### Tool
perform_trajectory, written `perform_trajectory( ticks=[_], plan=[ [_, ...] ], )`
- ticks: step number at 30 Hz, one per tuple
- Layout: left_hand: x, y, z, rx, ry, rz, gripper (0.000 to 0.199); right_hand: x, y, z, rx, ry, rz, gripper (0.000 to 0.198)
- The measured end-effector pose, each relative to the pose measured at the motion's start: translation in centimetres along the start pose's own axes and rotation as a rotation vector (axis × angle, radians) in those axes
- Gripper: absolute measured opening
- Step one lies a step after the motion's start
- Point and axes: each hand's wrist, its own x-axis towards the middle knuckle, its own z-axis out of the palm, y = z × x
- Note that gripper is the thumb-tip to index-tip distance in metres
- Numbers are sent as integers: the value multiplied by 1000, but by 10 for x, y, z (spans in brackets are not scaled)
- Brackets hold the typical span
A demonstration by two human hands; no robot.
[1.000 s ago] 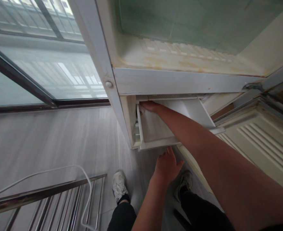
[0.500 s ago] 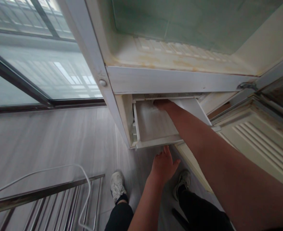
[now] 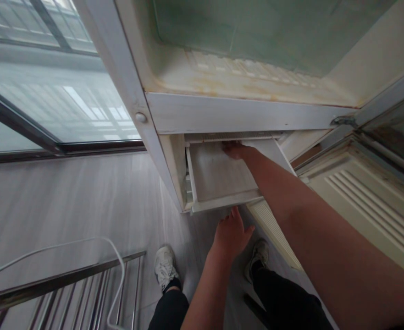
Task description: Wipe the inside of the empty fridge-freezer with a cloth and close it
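Note:
A white, shallow drawer (image 3: 218,178) is pulled part way out of the lower compartment of an old refrigerator (image 3: 250,112). My right hand (image 3: 235,150) reaches over its front into the back, fingers stretched toward the drawer floor and slightly blurred; no object shows in them. Below the drawer's front edge, my left hand (image 3: 229,233) has its index finger pointing up at the underside and its thumb spread apart. Whether that fingertip touches the drawer I cannot tell. My right forearm hides part of the drawer's right side.
The refrigerator's ribbed door (image 3: 363,201) stands open at right. Above is a stained upper compartment (image 3: 257,78) with a greenish back. A metal rack (image 3: 67,284) with a white cable (image 3: 95,238) lies at lower left, near my shoes (image 3: 165,266). A glass sliding door (image 3: 95,101) is at left.
My right hand has shifted slightly to the right and toward me inside the drawer. My left hand keeps its place beneath the drawer front. The view has moved a little.

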Motion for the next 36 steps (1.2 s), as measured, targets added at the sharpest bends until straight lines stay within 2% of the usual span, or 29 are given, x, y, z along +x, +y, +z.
perform_trajectory(
  ticks=[3,6,9,12,15,17,20,22,24,29,34,36],
  plan=[
    [0,0,2,20,12,6,68,11,-35,3,-40,-44,-74,62],
    [2,0,3,23,20,4,66,14,-66,7,-93,-15,-140,70],
    [3,-1,4,25,17,1,68,13,-77,14,-122,-43,-186,73],
    [4,-3,5,45,4,-5,71,11,-63,20,-76,-92,-248,77],
    [3,-3,5,55,-1,-11,71,2,-31,21,-16,-113,-263,78],
    [2,-3,5,60,-4,-15,71,-10,-6,18,-1,-130,-168,79],
    [1,-3,6,74,-5,-12,73,-33,28,12,8,-179,103,80],
    [1,-3,6,82,0,-8,73,-46,44,10,26,-224,272,81],
    [3,-3,6,93,-7,-8,70,-52,54,9,47,-259,361,81],
    [5,-6,4,181,-45,-9,49,-39,50,13,50,-269,309,79],
    [5,-7,3,144,17,-21,67,-27,44,10,37,-222,177,91],
    [5,-5,3,128,11,-23,71,-32,50,9,-22,-252,203,88]
  ],
)
